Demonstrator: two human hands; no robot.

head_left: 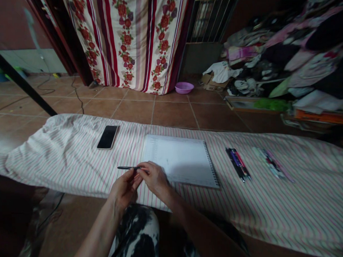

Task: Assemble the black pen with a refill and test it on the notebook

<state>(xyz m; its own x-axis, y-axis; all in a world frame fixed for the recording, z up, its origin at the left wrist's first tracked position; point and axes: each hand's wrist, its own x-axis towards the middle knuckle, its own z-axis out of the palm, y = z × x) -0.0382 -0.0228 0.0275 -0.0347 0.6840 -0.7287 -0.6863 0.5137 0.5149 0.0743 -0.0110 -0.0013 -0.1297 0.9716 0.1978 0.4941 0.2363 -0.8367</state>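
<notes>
Both of my hands meet over the near edge of a striped cloth (61, 156) spread on the floor. My right hand (154, 178) pinches a thin dark pen (128, 168) that points left. My left hand (123, 189) is curled beside it, its fingertips touching the pen's end. Just right of my hands lies an open spiral notebook (181, 160) with a blank page. A black phone (107, 137) lies face up on the cloth, farther left and back.
Several pens (238, 164) and a patterned pouch (271, 164) lie on the cloth to the right. A purple bowl (184, 87) sits on the tile floor by a floral curtain (133, 39). Piled clothes (293, 51) fill the right side. A dark pole (18, 78) slants at left.
</notes>
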